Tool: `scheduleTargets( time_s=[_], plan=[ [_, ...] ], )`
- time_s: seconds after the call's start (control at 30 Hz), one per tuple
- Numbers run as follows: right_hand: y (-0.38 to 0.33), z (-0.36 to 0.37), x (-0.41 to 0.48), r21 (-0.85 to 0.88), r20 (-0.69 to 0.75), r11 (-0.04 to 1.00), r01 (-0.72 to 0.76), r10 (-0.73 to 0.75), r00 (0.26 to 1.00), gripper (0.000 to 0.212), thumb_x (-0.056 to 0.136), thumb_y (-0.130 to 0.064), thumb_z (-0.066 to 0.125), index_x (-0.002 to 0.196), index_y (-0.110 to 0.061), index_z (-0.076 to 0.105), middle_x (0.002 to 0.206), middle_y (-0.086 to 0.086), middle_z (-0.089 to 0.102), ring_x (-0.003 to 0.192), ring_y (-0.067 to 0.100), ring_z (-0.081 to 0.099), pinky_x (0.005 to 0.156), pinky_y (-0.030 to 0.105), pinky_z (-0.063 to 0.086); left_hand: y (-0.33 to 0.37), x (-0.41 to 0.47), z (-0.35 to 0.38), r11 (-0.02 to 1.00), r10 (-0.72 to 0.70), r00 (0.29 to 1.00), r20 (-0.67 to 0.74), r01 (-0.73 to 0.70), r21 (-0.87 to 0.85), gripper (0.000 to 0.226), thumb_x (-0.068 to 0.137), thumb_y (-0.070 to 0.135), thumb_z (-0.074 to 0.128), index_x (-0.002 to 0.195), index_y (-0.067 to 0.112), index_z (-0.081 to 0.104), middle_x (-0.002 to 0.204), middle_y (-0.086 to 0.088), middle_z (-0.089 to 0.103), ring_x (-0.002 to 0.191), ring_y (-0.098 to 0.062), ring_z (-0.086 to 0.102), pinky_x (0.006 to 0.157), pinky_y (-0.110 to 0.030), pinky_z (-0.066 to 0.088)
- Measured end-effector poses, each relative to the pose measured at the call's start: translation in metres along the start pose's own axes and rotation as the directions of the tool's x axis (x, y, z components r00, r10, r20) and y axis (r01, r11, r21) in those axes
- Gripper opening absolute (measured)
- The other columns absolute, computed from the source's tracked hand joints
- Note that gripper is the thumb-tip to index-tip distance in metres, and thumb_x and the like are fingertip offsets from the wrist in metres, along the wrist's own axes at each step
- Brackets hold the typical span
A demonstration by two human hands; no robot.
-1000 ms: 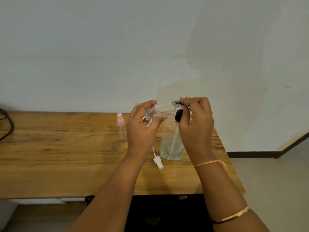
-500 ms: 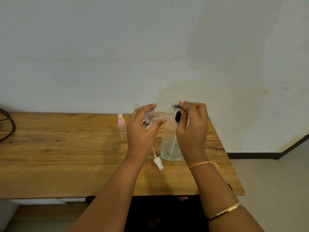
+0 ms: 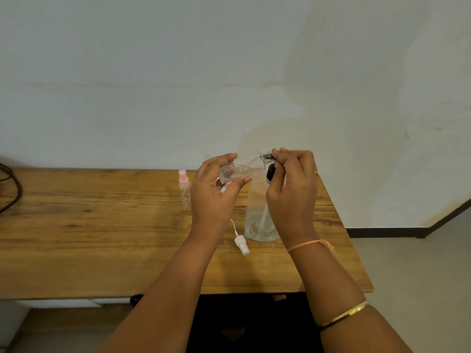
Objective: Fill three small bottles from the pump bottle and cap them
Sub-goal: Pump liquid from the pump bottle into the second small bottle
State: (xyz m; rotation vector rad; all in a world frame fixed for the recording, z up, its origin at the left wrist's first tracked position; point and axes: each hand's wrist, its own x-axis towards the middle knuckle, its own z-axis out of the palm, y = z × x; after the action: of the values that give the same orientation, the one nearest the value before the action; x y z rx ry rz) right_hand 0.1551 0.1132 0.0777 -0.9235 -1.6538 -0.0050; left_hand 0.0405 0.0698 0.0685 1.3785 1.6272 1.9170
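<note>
My left hand (image 3: 214,189) grips a small clear bottle (image 3: 240,170), tilted nearly on its side above the table. My right hand (image 3: 293,187) pinches the dark cap (image 3: 267,156) at that bottle's neck. Behind and below my hands stands the large clear pump bottle (image 3: 258,215) with a black collar, holding a little liquid at the bottom. A small bottle with a pink spray cap (image 3: 184,188) stands upright to the left. A loose white spray cap with its tube (image 3: 240,242) lies on the wood in front of the pump bottle.
The wooden table (image 3: 102,225) runs along a white wall; its right edge ends just past my right hand. A black cable (image 3: 12,189) loops at the far left. Dark space lies under the table's front edge.
Both hands with the small bottle have shifted slightly lower and closer together, and the right fingers have turned at the cap. The other bottles and the white cap stay put.
</note>
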Motion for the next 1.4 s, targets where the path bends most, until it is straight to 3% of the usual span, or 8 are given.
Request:
scheduleTargets(
  time_s=[0.53,0.9,1.0,1.4],
  plan=[
    [-0.007,-0.010,0.009,0.023,0.035,0.998,-0.051,0.050,0.998,0.023,0.084,0.004,0.053,0.102,-0.001,0.067,0.099,0.010,0.057,0.092,0.022,0.058,0.078,0.023,0.046,0.005,0.000,0.002,0.999,-0.016,1.000,0.000,0.016,-0.050,0.040,0.067,0.036,0.073,0.104,0.043,0.058,0.113,0.002,0.061,0.107,-0.017,0.061,0.081,-0.038,0.057],
    [-0.002,0.000,-0.001,0.024,0.017,0.999,-0.044,0.044,0.999,0.021,0.086,0.006,0.051,0.102,0.001,0.064,0.098,0.013,0.055,0.099,0.022,0.059,0.081,0.036,0.054,0.002,-0.004,0.001,0.999,-0.034,0.999,0.010,0.034,-0.008,0.042,0.069,0.029,0.076,0.103,0.046,0.056,0.110,0.009,0.059,0.107,-0.013,0.060,0.082,-0.037,0.056],
    [-0.004,-0.002,-0.002,0.027,0.001,0.998,-0.051,0.051,0.999,0.021,0.086,0.005,0.051,0.102,0.001,0.064,0.099,0.012,0.055,0.099,0.020,0.058,0.081,0.035,0.053,0.004,-0.004,0.002,0.999,-0.029,1.000,0.009,0.029,-0.026,0.041,0.068,0.032,0.074,0.102,0.044,0.056,0.109,0.009,0.059,0.107,-0.013,0.060,0.081,-0.029,0.056],
    [-0.008,-0.008,0.010,0.018,0.037,0.996,-0.084,0.084,0.996,0.021,0.086,0.005,0.052,0.101,0.000,0.065,0.100,0.010,0.055,0.092,0.025,0.059,0.079,0.025,0.048,0.009,-0.001,0.004,0.998,-0.018,1.000,-0.008,0.017,-0.060,0.044,0.071,0.019,0.077,0.103,0.042,0.057,0.112,0.000,0.060,0.104,-0.013,0.062,0.081,-0.032,0.057]
  ],
)
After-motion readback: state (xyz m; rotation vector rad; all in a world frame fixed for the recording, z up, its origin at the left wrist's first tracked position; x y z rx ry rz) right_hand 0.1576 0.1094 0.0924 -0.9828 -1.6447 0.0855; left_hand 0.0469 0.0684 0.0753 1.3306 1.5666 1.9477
